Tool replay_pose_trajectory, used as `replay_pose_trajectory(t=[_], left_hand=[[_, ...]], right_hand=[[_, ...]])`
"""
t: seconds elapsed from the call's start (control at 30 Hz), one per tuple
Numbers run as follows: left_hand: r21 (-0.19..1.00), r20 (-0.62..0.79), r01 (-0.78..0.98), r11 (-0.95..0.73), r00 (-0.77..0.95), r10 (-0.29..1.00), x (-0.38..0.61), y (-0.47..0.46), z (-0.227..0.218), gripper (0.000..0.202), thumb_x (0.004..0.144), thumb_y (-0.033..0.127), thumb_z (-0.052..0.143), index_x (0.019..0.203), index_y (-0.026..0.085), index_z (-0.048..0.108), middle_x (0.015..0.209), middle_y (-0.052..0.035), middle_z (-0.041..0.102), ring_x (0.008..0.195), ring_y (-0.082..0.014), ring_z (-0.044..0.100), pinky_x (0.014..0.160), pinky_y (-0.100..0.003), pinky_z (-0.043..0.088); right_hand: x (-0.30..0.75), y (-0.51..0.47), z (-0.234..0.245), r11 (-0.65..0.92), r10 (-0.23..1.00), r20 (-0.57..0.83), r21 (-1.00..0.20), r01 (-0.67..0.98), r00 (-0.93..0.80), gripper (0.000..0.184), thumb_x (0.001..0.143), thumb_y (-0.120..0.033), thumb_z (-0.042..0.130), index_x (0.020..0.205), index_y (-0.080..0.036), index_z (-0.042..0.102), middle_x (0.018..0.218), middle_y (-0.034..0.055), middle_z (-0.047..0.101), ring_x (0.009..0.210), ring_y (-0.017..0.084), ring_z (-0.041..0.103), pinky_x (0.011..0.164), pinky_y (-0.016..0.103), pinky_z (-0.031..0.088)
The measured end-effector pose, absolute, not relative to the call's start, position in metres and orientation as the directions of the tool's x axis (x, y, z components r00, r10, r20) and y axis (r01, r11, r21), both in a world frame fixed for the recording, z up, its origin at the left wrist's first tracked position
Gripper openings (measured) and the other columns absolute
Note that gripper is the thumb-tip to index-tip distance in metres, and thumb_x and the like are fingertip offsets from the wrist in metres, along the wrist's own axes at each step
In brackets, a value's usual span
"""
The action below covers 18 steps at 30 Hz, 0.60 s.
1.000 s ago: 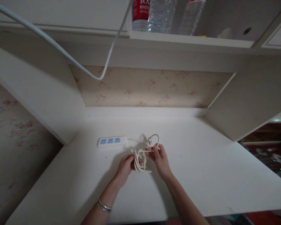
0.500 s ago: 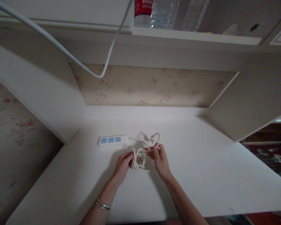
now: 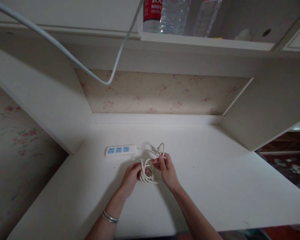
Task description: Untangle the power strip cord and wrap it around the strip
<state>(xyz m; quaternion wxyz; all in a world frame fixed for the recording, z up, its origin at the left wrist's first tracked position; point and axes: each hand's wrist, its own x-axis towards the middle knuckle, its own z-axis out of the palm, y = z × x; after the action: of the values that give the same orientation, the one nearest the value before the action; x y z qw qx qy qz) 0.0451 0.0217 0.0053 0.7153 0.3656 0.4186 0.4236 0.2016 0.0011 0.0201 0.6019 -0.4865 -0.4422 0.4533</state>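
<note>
A white power strip with blue sockets lies on the white desk. Its cream cord runs right into a coil held just above the desk. My left hand grips the coil's left side, fingers closed around the loops. My right hand pinches the cord's free end beside the coil, and the plug sticks up just beyond its fingers. A silver bangle sits on my left wrist.
A thick white cable hangs across the upper left in front of the cabinet. Water bottles stand on the shelf above. Side panels wall in the desk nook left and right; floral wallpaper backs it.
My right hand has moved a little left, closer to the coil, and the plug end has shifted left with it. The left hand keeps its hold.
</note>
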Motion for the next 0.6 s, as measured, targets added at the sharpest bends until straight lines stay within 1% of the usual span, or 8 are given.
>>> replay_pose_trajectory(t=[0.13, 0.27, 0.33, 0.5, 0.6], left_hand=[[0.861, -0.251, -0.355, 0.364, 0.326, 0.912, 0.044, 0.019, 0.012, 0.031, 0.074, 0.039, 0.068, 0.090, 0.012, 0.073, 0.074, -0.0067, 0.070, 0.061, -0.0142, 0.058, 0.059, -0.024, 0.042], [0.843, -0.205, -0.406, 0.352, 0.362, 0.909, 0.043, 0.017, 0.016, 0.032, 0.078, 0.039, 0.066, 0.093, 0.012, 0.072, 0.083, -0.0086, 0.070, 0.069, -0.0157, 0.059, 0.065, -0.026, 0.043], [0.835, -0.176, -0.437, 0.335, 0.364, 0.915, 0.042, 0.017, 0.016, 0.031, 0.080, 0.039, 0.064, 0.093, 0.012, 0.071, 0.084, -0.0085, 0.070, 0.071, -0.0157, 0.059, 0.067, -0.026, 0.043], [0.799, -0.141, -0.508, 0.321, 0.360, 0.922, 0.040, 0.019, 0.014, 0.026, 0.082, 0.036, 0.063, 0.091, 0.013, 0.070, 0.081, -0.0058, 0.068, 0.068, -0.0130, 0.056, 0.067, -0.024, 0.042], [0.813, -0.141, -0.491, 0.314, 0.357, 0.923, 0.040, 0.019, 0.012, 0.024, 0.081, 0.035, 0.064, 0.091, 0.013, 0.070, 0.077, -0.0040, 0.067, 0.065, -0.0111, 0.054, 0.062, -0.022, 0.040]], right_hand=[[0.201, 0.001, 0.022, 0.125, 0.980, 0.109, -0.988, -0.091, 0.164, 0.028, 0.088, -0.053, 0.051, 0.095, -0.026, 0.053, 0.085, 0.0011, 0.065, 0.082, 0.017, 0.065, 0.084, 0.038, 0.054], [0.202, -0.003, 0.021, 0.118, 0.982, 0.092, -0.982, -0.149, 0.167, 0.030, 0.086, -0.052, 0.054, 0.097, -0.025, 0.057, 0.099, 0.0039, 0.066, 0.095, 0.019, 0.064, 0.089, 0.038, 0.052], [0.206, -0.004, 0.018, 0.114, 0.977, 0.085, -0.984, -0.140, 0.195, 0.029, 0.084, -0.051, 0.057, 0.096, -0.024, 0.060, 0.101, 0.0042, 0.066, 0.098, 0.020, 0.062, 0.090, 0.037, 0.051], [0.215, -0.010, 0.012, 0.089, 0.969, 0.070, -0.994, -0.070, 0.237, 0.025, 0.079, -0.046, 0.066, 0.089, -0.023, 0.064, 0.086, 0.0027, 0.067, 0.082, 0.019, 0.062, 0.081, 0.035, 0.051], [0.217, -0.014, 0.010, 0.091, 0.972, 0.076, -0.994, -0.060, 0.221, 0.022, 0.079, -0.042, 0.067, 0.088, -0.022, 0.064, 0.088, 0.0036, 0.069, 0.080, 0.019, 0.062, 0.079, 0.034, 0.049]])
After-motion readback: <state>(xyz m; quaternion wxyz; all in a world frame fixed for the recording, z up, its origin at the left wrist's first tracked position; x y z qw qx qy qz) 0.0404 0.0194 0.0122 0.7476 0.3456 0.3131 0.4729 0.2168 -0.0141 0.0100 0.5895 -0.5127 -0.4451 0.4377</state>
